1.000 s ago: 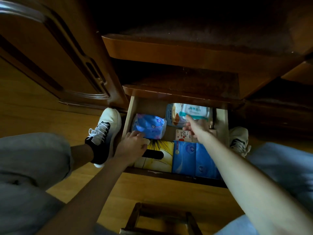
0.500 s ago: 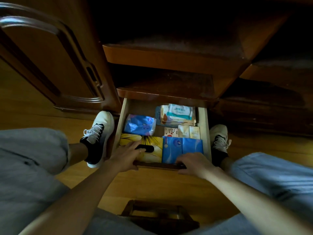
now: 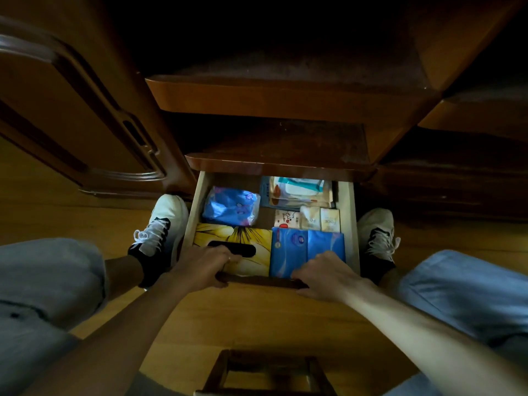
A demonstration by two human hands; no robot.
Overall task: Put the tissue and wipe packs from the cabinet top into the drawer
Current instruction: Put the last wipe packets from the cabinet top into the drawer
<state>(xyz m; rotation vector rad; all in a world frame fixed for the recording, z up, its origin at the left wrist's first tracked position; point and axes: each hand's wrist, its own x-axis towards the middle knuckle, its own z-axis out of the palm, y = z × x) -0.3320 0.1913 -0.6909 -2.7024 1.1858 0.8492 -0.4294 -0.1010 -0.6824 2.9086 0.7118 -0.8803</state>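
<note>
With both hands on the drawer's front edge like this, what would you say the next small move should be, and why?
Probably push the drawer shut. The left hand and right hand both grip its front edge, and the yellow tissue box, blue packs and wipe pack already lie flat inside, none visibly standing above the sides, so nothing should catch.

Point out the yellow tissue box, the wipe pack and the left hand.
yellow tissue box (image 3: 258,238): head view, top face right of slot.
wipe pack (image 3: 300,187): head view, pale label.
left hand (image 3: 201,265): head view, back of hand.
</note>
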